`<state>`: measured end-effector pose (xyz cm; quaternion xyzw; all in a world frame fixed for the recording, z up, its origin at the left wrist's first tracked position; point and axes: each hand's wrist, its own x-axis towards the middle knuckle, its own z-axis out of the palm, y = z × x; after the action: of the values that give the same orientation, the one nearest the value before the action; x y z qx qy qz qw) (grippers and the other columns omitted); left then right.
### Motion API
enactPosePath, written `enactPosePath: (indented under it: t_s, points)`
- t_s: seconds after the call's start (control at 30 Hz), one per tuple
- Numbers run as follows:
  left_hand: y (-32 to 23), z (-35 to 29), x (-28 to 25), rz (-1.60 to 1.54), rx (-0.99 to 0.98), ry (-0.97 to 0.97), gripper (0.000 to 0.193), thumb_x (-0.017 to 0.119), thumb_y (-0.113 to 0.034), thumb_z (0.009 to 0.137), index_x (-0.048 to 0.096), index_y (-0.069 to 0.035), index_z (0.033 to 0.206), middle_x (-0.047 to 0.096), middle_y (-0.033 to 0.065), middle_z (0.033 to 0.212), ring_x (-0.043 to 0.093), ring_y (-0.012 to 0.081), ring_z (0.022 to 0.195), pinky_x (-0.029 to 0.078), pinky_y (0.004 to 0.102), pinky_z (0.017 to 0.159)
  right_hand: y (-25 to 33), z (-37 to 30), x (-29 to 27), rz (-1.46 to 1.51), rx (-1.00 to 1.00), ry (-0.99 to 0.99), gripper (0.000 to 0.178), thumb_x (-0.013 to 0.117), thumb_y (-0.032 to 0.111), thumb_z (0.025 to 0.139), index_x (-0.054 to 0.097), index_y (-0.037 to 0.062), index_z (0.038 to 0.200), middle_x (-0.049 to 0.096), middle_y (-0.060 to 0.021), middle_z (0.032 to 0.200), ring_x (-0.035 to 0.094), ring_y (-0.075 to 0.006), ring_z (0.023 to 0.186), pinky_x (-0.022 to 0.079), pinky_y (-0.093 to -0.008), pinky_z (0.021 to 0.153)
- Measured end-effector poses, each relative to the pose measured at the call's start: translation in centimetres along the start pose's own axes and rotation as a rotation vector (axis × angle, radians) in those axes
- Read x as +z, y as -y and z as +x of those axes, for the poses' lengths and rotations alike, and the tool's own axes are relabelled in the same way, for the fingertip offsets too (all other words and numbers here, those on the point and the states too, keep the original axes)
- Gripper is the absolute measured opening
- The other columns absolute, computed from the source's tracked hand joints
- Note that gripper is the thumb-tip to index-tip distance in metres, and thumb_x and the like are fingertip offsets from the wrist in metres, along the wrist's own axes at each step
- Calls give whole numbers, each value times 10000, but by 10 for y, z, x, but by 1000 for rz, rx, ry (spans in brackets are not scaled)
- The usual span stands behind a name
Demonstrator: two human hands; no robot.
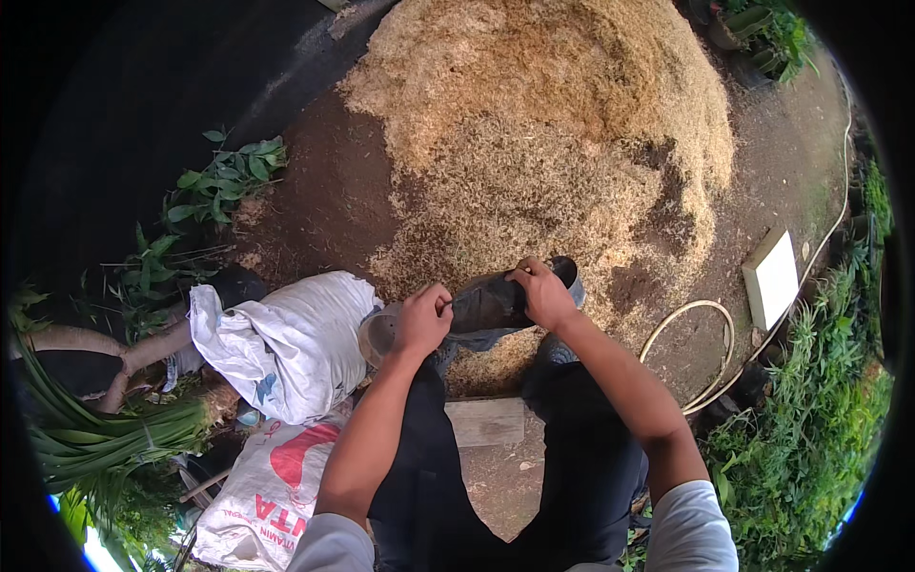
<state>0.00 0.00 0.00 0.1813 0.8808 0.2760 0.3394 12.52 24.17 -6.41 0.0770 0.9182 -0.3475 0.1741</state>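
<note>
A dark, thin plastic bag (483, 307), probably a planting bag, is stretched sideways between my two hands, in front of my knees. My left hand (422, 320) has its fingers closed on the bag's left end. At the right end, my right hand (545, 296) pinches its edge. Beside the left hand is a grey-brown rounded pot or tub (377, 334), partly covered by that hand. A dark round opening (565, 271) with a pale rim shows just past my right hand; whether it belongs to a separate container, I cannot tell.
A big heap of wood shavings (534, 86) spreads ahead. White sacks (305, 334) lie at the left, near cut leafy branches (229, 176). On the right are a hose (729, 334), a pale block (770, 280) and green plants (801, 419). A board (486, 422) lies between my legs.
</note>
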Motion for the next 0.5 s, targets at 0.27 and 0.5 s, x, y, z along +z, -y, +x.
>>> enactPosePath:
  t_s: [0.27,0.5]
  points:
    - [-45,99,-59,319,-35,639,276,693,-17,905,496,-60,1092,679,153,881,713,316,758,541,480,700,-30,79,-42,211,-141,254,417,735,-44,754,758,102,1144,651,-168,1205,704,-367,1077,580,-451,960]
    - [-49,92,-81,307,16,531,348,557,102,859,518,-72,1158,626,194,1089,690,339,1047,595,467,625,-38,110,-28,519,-228,-54,288,772,233,938,737,88,1184,740,-130,1142,721,-296,1074,568,-394,937]
